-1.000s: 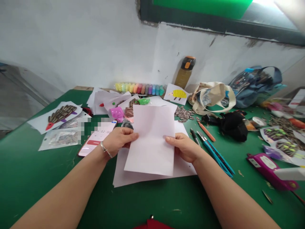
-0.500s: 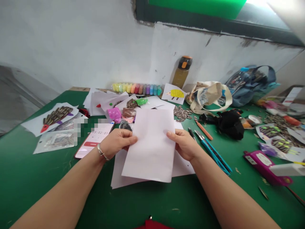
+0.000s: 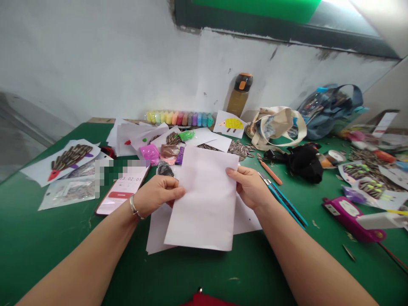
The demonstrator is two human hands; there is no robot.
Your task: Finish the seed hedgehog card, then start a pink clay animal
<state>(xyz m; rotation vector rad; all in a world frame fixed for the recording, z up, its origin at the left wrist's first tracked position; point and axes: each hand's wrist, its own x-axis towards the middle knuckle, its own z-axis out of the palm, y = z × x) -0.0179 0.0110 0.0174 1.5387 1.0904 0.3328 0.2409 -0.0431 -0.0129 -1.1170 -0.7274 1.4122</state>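
Observation:
A blank white sheet of paper [image 3: 204,204] is held up in front of me by its two side edges. My left hand [image 3: 164,190] pinches the left edge between thumb and fingers. On the opposite edge, a little higher, my right hand [image 3: 247,183] grips with the thumb on the front face. Beneath the sheet lie more white papers [image 3: 157,233] on the green table [image 3: 127,272]. Left of my left hand rests a phone [image 3: 124,191] showing a timer. Blue-handled tools [image 3: 287,204] lie right of my right hand.
Seed-covered hedgehog pictures [image 3: 72,157], bagged coloured clay [image 3: 149,154] and a seed pile [image 3: 240,148] surround the papers. Along the wall stand a row of clay packs [image 3: 178,119] and a bottle [image 3: 239,95]. Bags [image 3: 280,127] and a magenta device [image 3: 352,216] are to the right.
The sheet has tilted slightly, its top right corner shifting right and its lower edge coming down a little. Both hands keep their hold. The whole view has shifted slightly.

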